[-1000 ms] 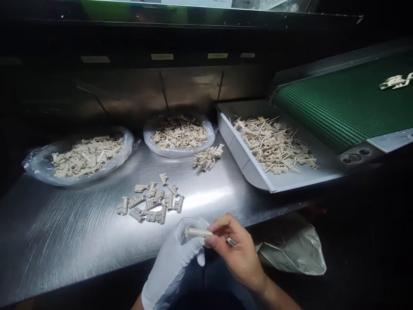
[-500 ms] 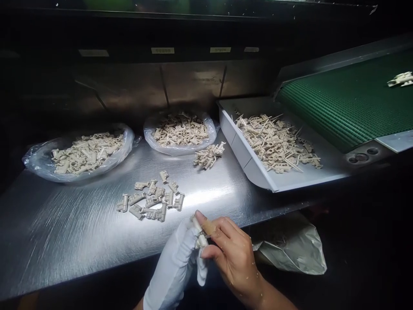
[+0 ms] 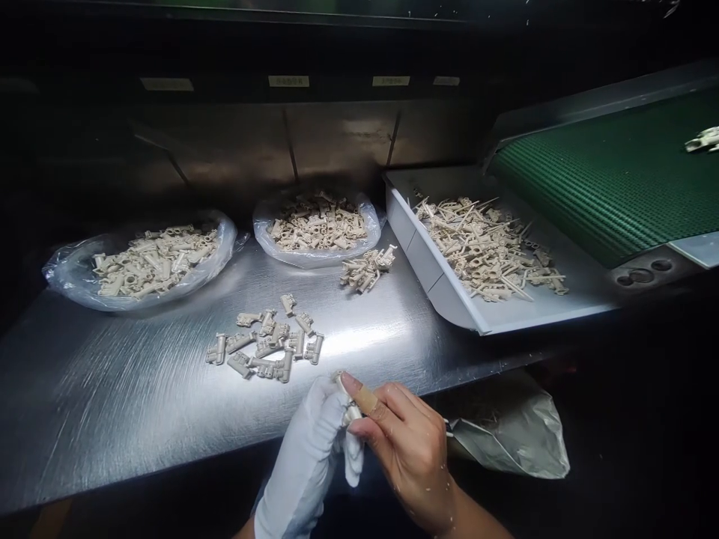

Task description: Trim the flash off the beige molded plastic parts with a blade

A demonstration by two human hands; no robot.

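While the left hand [image 3: 306, 449] and right hand [image 3: 407, 449] pinch a beige part [image 3: 347, 397], plastic-lined bowls [image 3: 73, 281] and a tray [image 3: 427, 262] hold more.

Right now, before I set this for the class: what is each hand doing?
Left hand: gloved, closed, holding a beige plastic part.
Right hand: bare, closed, pinching the same part.

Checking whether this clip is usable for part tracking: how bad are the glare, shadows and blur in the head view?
Head view: hard glare bleaches the middle of the steel table, just beside the loose plastic parts. Head view: the metal back panel sinks into dim shadow. Head view: the small part between the gloved left hand and bare right hand is partly hidden, its detail hard to make out.
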